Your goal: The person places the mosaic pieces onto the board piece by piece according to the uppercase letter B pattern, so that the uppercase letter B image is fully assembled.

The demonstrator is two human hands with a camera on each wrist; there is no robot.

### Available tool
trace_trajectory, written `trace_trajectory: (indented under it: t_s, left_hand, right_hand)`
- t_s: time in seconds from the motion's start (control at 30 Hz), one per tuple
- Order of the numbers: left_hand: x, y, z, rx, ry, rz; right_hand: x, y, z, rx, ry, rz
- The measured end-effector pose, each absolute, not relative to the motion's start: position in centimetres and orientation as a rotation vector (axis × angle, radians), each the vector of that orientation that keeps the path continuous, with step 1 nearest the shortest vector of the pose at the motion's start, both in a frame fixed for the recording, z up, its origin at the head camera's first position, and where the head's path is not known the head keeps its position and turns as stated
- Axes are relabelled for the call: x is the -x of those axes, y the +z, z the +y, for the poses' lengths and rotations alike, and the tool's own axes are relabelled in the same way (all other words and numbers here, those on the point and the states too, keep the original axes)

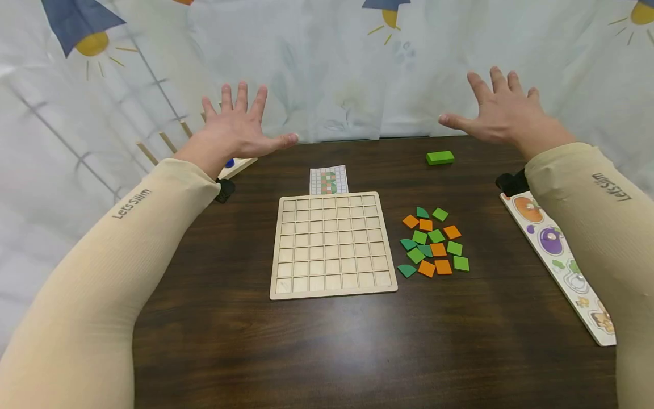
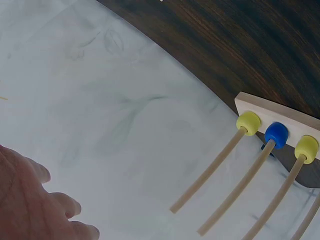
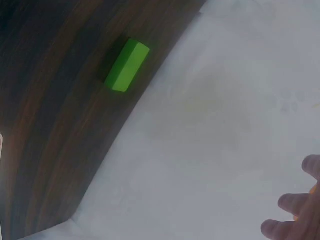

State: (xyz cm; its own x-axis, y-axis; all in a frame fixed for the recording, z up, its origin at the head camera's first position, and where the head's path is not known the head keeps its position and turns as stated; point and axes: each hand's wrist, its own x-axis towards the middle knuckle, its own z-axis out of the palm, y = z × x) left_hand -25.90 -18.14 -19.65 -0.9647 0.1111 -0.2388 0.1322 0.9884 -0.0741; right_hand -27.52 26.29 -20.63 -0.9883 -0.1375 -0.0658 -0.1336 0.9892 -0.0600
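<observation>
Both hands are raised above the far part of the table with fingers spread, holding nothing. My left hand (image 1: 232, 129) is up at the left, nearest the peg stand (image 2: 280, 111) with its yellow and blue beads. On the far right, my right hand (image 1: 506, 116) is held up beyond the green block (image 1: 440, 158). Between the arms lies a wooden grid board (image 1: 333, 293), its square cells bare. A printed pattern card (image 1: 328, 179) touches its far edge. To the board's right are scattered several flat pieces: orange squares (image 1: 437, 250), light green squares (image 1: 461, 263) and dark green quarter-rounds (image 1: 407, 270).
A long vegetable puzzle board (image 1: 557, 264) lies at the right, partly behind the right sleeve. White printed curtain (image 1: 337, 68) hangs along the table's far edge and left side. The dark wooden table (image 1: 317, 352) extends toward me.
</observation>
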Motion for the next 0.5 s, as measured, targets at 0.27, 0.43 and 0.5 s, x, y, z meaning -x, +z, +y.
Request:
trace_trajectory:
  t_s: [0.27, 0.43, 0.5]
  left_hand:
    - [26.1, -19.8, -18.5, -0.163, -0.120, 2.896]
    - [25.2, -20.8, -18.8, -0.297, -0.018, 2.892]
    - [24.3, -21.8, -18.9, -0.357, 0.075, 2.865]
  right_hand:
    - [27.9, -21.2, 26.3, 0.250, -0.088, 3.042]
    - [27.5, -22.2, 26.7, 0.368, -0.156, 3.016]
    - [27.1, -22.9, 26.9, 0.439, -0.213, 2.977]
